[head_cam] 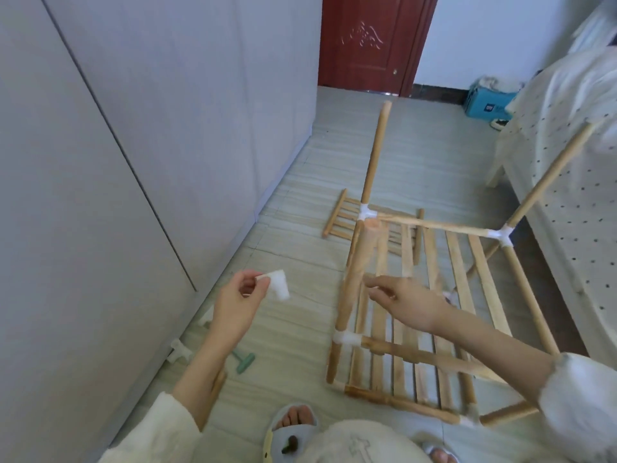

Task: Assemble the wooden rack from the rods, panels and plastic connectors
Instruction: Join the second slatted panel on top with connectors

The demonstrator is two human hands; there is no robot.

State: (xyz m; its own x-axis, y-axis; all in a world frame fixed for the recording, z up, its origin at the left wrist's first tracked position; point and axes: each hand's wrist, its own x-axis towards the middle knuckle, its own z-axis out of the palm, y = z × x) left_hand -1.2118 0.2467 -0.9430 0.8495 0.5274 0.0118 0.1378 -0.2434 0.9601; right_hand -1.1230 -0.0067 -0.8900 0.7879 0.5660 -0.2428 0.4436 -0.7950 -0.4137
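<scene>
1. My left hand (238, 304) is raised over the floor (293, 255), thumb and fingertips pinching a white plastic connector (278, 284) that sticks out to the right of my fingers.
2. My right hand (405, 300) reaches leftward in front of the half-built wooden rack (417, 315); its fingers are loosely bent with the tips at or just beside the near upright rod (356, 275), holding nothing that I can make out. The picture is blurred there, so I cannot tell whether they actually touch the wood.
3. That upright rod rises from a white corner joint (347, 338) low on the rack and ends in a bare round top.
4. The slatted panel (430, 329) of the rack lies low, framed by rods, with more white joints at the far corners (368, 212) and (500, 234).
5. A tall rod (375, 155) stands up from the far left joint, and another rod (554, 172) slants up on the right beside the bed (567, 155).
6. A second, smaller slatted panel (344, 217) lies flat on the floor behind the rack.
7. Near the grey cabinet (100, 162), two more white connectors (180, 350) and (207, 316) sit on the floor, with a green T-shaped tool (243, 360) just beside my left forearm.
8. My slippered feet (292, 426) show at the bottom edge.
</scene>
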